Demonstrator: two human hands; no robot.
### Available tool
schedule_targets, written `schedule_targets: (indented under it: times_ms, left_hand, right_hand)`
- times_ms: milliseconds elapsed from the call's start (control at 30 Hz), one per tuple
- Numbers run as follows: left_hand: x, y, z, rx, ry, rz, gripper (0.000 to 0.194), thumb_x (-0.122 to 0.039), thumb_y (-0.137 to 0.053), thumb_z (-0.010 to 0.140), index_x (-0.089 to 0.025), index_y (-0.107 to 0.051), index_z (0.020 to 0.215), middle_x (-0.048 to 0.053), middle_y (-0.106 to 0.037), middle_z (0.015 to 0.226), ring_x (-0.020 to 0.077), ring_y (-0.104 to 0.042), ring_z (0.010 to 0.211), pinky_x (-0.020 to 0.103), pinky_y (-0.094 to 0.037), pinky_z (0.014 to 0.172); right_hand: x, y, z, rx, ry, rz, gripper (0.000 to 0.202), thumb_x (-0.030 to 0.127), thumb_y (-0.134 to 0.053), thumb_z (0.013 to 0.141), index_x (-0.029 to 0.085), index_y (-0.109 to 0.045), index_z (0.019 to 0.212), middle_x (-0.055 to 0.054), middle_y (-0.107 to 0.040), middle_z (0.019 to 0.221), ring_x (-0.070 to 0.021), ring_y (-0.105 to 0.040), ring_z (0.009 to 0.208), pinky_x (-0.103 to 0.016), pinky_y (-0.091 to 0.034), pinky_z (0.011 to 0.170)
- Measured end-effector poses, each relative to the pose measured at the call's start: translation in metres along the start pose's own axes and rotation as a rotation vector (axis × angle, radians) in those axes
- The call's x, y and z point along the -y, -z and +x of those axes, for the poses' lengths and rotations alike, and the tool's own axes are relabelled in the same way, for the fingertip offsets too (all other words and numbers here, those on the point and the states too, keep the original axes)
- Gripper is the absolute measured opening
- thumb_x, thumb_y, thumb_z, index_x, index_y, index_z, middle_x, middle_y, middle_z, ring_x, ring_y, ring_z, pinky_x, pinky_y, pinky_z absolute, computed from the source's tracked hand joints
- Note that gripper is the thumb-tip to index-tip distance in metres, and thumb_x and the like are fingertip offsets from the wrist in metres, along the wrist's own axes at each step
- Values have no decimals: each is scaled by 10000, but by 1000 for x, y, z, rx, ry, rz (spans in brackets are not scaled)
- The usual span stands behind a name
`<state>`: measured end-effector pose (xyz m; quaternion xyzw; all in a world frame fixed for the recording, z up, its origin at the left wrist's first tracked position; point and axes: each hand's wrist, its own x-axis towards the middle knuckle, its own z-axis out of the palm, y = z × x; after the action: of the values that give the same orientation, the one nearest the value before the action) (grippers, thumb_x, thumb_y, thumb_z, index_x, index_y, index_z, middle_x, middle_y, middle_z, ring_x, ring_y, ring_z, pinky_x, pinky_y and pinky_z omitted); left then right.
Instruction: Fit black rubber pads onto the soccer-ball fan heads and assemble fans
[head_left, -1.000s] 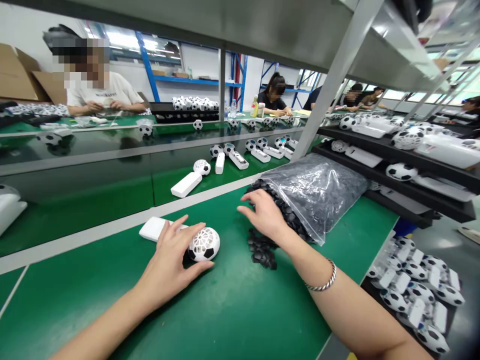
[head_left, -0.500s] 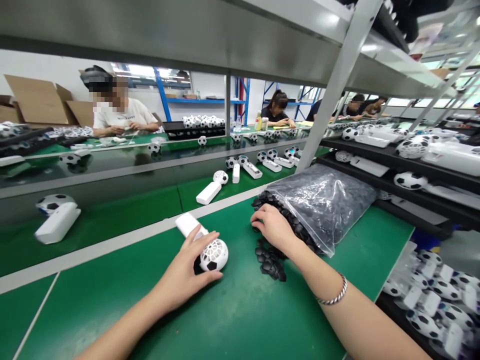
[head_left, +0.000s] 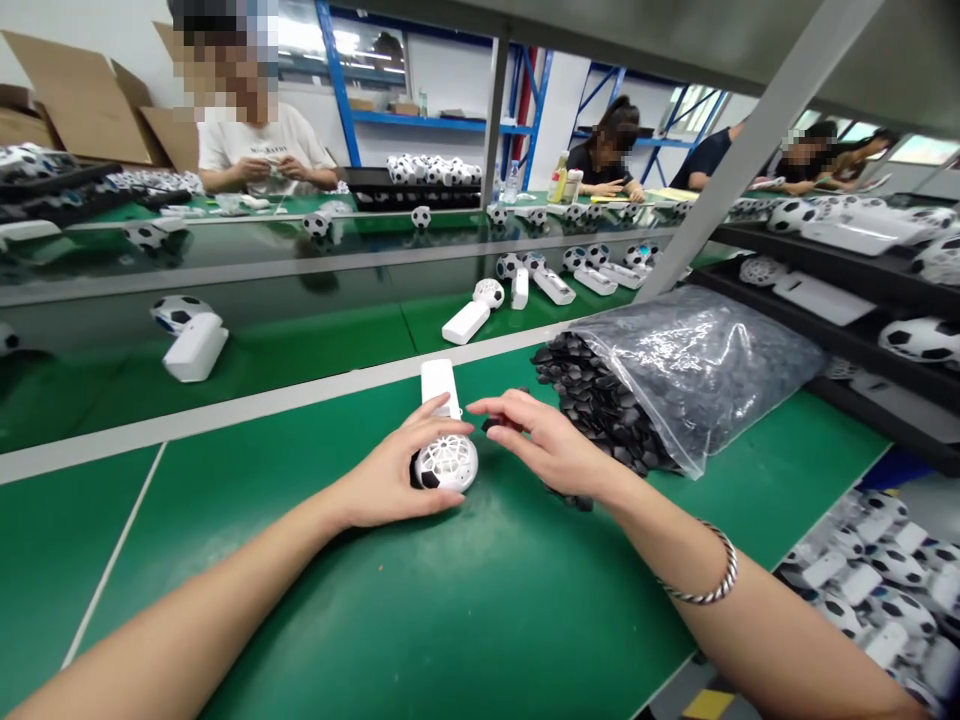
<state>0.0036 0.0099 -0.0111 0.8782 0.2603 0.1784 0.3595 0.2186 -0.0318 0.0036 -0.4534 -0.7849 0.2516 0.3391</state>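
My left hand (head_left: 397, 465) is curled around the round head of a white football-styled device (head_left: 448, 462) on the green worktop. The head has an open web-like grille and a black patch, and a white handle (head_left: 438, 385) points away from me. My right hand (head_left: 551, 440) pinches a small black plastic piece (head_left: 491, 424) between thumb and fingers, just right of the head. Beyond that hand, a clear plastic bag (head_left: 705, 370) lies on its side with many black pieces (head_left: 600, 400) spilling from its mouth. A few loose pieces (head_left: 577, 500) lie partly hidden below my right hand.
A green conveyor belt (head_left: 337, 370) runs past the worktop, carrying similar devices (head_left: 196, 345). Black trays (head_left: 832, 310) of devices are stacked at the right, beside a metal post (head_left: 750, 160). Lower right, more devices (head_left: 877, 570) fill a container. Several co-workers (head_left: 262, 150) sit across the line.
My right hand has left the black pieces and come left to the device with one piece. My left hand has turned the device so its handle points straighter away. The view has tilted down.
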Motion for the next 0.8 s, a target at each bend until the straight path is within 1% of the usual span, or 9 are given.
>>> schedule_targets:
  times_ms: [100, 167, 233, 267, 433, 533, 633, 700, 800]
  left_hand:
    - [3, 3, 0, -13, 2, 9, 595, -231, -627, 687, -245, -422, 1245, 42, -328, 1394, 244, -48, 1346, 466, -177, 1078]
    - [4, 4, 0, -49, 29, 15, 594, -183, -595, 674, -236, -425, 1241, 47, -332, 1391, 248, -52, 1346, 469, -179, 1077]
    - [4, 2, 1, -84, 55, 15, 593, -158, -577, 653, -220, -439, 1226, 61, -326, 1394, 260, -60, 1343, 475, -185, 1073]
    - [4, 1, 1, -92, 59, 13, 597, -150, -570, 644, -216, -440, 1223, 64, -322, 1396, 264, -60, 1342, 477, -187, 1072]
    - [5, -1, 3, -90, 31, 10, 599, -130, -560, 637, -224, -437, 1216, 50, -360, 1374, 242, -58, 1345, 459, -203, 1071]
    - [5, -1, 2, -87, 28, 8, 586, -144, -577, 654, -224, -435, 1217, 53, -359, 1376, 234, -58, 1345, 448, -210, 1070]
    - [5, -1, 2, -95, 42, -7, 557, -232, -625, 678, -226, -453, 1207, 64, -354, 1380, 243, -71, 1343, 453, -222, 1065]
    - [5, -2, 2, -115, 45, -12, 541, -284, -643, 679, -227, -473, 1189, 69, -390, 1356, 252, -84, 1341, 464, -224, 1062]
    - [6, -4, 3, -142, 57, -8, 527, -270, -637, 668, -227, -489, 1172, 69, -407, 1343, 265, -90, 1339, 478, -214, 1064]
  right_hand:
    - [3, -1, -1, -22, 30, -31, 200, 159, -442, 859, 217, -576, 996, -24, -585, 904, -136, -536, 880, -291, -428, 812]
    - [2, -4, -1, -51, -33, 38, 142, 181, -464, 851, 208, -569, 942, -14, -602, 873, -128, -565, 817, -277, -450, 762]
    - [1, -7, -2, -50, -97, 135, 108, 211, -470, 850, 199, -552, 919, -8, -610, 830, -119, -583, 744, -266, -468, 703]
    - [1, -9, -2, -45, -105, 158, 100, 223, -476, 847, 196, -552, 905, -7, -609, 815, -118, -581, 727, -263, -470, 687]
    - [8, -15, -5, -52, -24, 47, 79, 218, -531, 816, 192, -599, 846, -8, -583, 784, -116, -524, 716, -254, -440, 672]
    - [10, -18, -6, -20, -57, 107, 93, 193, -506, 828, 189, -581, 883, -5, -596, 805, -114, -534, 731, -247, -439, 666]
    - [9, -22, -6, 12, -84, 145, 90, 190, -507, 828, 192, -588, 866, -9, -599, 829, -118, -545, 757, -256, -444, 695]
    - [9, -25, -4, 16, -73, 145, 87, 189, -527, 818, 193, -610, 841, -11, -586, 822, -117, -543, 751, -261, -443, 702]
    - [9, -31, -1, -5, -71, 176, 67, 181, -556, 796, 190, -621, 809, -8, -565, 790, -117, -534, 735, -266, -442, 697]
